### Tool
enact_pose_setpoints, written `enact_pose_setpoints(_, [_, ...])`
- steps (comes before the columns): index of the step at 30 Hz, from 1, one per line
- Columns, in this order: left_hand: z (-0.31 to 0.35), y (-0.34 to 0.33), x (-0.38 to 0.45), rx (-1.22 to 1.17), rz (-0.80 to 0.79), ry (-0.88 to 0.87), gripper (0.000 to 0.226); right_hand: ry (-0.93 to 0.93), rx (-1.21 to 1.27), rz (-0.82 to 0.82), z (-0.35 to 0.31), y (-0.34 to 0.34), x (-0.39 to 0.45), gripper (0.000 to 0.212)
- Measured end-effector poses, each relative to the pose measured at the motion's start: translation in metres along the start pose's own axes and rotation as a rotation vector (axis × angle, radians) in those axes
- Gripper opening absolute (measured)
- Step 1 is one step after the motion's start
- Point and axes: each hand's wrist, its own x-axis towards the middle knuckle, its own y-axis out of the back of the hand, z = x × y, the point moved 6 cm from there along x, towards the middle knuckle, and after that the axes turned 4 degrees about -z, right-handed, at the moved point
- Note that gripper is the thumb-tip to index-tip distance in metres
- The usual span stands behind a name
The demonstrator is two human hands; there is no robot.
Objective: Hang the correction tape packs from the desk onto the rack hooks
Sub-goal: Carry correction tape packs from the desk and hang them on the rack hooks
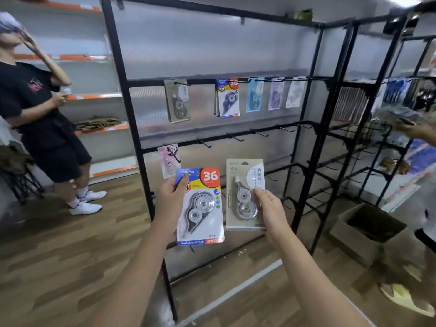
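Head view, left to right: a person in black (pixel 35 109) stands by orange-edged shelves (pixel 94 95). The left hand (pixel 171 199) pinches the top corner of a blue correction tape pack (pixel 200 208); just beside it the right hand (pixel 269 208) grips a beige pack (pixel 243 180) by its right edge, both held before the black rack (pixel 132 119). Other packs hang from upper hooks (pixel 266 80). A cardboard box (pixel 363 232) sits on the floor.

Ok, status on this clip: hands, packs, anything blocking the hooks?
Left hand pinches blue-and-yellow "36" correction tape pack. Right hand holds beige correction tape pack. Neither hung yet. Black rack hooks on middle bar bare, unobstructed.
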Motion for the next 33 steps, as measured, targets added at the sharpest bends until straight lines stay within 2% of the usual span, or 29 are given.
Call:
enact_pose_setpoints(5, [0.004, -0.009, 0.058, -0.029, 0.146, -0.035, 0.017, 0.047, -0.042, -0.140, -0.019, -0.014, 0.090, 0.019])
enact_pose_setpoints(9, [0.013, 0.001, 0.109, 0.044, 0.261, -0.069, 0.021, 0.076, -0.008, -0.260, -0.036, -0.042, 0.150, 0.021])
enact_pose_setpoints(15, [0.017, 0.018, 0.180, 0.068, 0.315, -0.091, 0.019, 0.161, 0.035, -0.364, -0.060, -0.095, 0.219, 0.019])
enact_pose_setpoints(19, [0.018, 0.023, 0.217, 0.085, 0.318, -0.113, 0.017, 0.238, 0.049, -0.371, -0.076, -0.124, 0.245, 0.022])
enact_pose_setpoints(26, [0.023, 0.024, 0.250, 0.026, 0.293, -0.150, 0.015, 0.353, 0.007, -0.481, -0.096, -0.151, 0.260, 0.019])
enact_pose_setpoints(33, [0.016, 0.024, 0.258, 0.002, 0.337, -0.142, 0.012, 0.434, -0.053, -0.449, -0.107, -0.150, 0.273, 0.025])
